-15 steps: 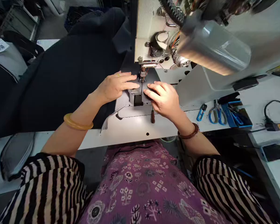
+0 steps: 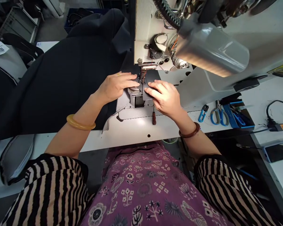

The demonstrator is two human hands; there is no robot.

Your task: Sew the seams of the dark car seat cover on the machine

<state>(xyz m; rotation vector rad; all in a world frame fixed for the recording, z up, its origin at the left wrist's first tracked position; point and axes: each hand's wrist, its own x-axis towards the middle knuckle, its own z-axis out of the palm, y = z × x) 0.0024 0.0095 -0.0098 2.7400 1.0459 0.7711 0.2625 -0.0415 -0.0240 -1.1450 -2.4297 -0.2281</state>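
Edged slightly toward the presser foot since before, pressing dark fabric flat with left hand and right hand, fingers extended, gripping nothing.

Bright light at the needle, dim surroundings, wide-angle bending at edges.

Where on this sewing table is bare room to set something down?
Free: the table edge below the brown tool, and the patch between tray and cable. Crowded: the needle, where left hand and right hand press a dark piece; fabric covers the left side.
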